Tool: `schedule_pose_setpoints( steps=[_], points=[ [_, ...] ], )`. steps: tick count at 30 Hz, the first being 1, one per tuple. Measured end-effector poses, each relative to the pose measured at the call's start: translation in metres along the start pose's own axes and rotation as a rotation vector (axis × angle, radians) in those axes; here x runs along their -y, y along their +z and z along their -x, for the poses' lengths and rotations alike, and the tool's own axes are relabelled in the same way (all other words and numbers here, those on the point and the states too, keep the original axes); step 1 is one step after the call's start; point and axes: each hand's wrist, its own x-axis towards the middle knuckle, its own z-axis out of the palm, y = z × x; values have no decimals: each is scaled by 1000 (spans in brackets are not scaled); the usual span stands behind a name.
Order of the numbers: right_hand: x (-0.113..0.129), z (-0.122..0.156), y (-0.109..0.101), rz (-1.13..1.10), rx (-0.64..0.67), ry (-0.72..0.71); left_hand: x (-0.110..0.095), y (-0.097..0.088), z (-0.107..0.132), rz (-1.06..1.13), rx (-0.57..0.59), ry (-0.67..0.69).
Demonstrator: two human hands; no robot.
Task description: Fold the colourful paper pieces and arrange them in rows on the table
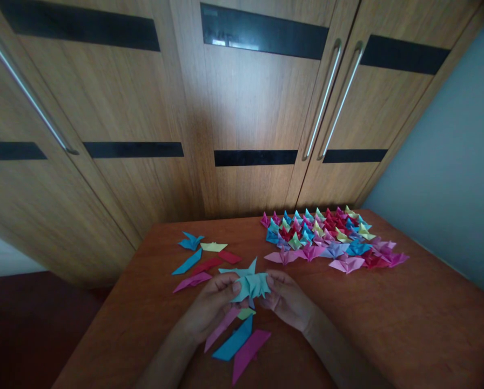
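Observation:
Both my hands pinch a teal folded paper piece (251, 285) low over the brown table (408, 313). My left hand (213, 307) grips its left side with closed fingers. My right hand (287, 300) grips its right side the same way. Under my hands lie flat folded strips: a pink one (221, 328), a blue one (234, 340), a magenta one (248, 352) and a small yellow-green bit (246, 313). Another teal folded piece (240, 269) lies just beyond my fingers.
Several finished paper shapes in pink, blue, red and yellow (327, 237) are packed at the table's far right. Loose folded pieces (201, 256) lie at the far left. Wooden wardrobe doors with metal handles (325, 102) stand behind the table. A grey wall (448, 178) is to the right.

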Motion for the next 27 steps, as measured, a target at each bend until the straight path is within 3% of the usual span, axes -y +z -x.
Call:
schedule_pose_setpoints(
  steps=[4,12,17,24,27],
  points=[
    [2,1,0,54,22,15,3,-5,-1,23,8,21],
    [1,-1,-4,91,-64,-54,7,-12,-4,5,-132,75],
    [0,-2,-6,98,-80,-83,3,-10,-5,-44,-110,89],
    [2,-3,-11,147,-106,-26,-3,-3,-5,-361,-99,-30],
    [4,-2,-10,329,-94,-23,-5,-2,-6,-481,-95,-14]
  ],
)
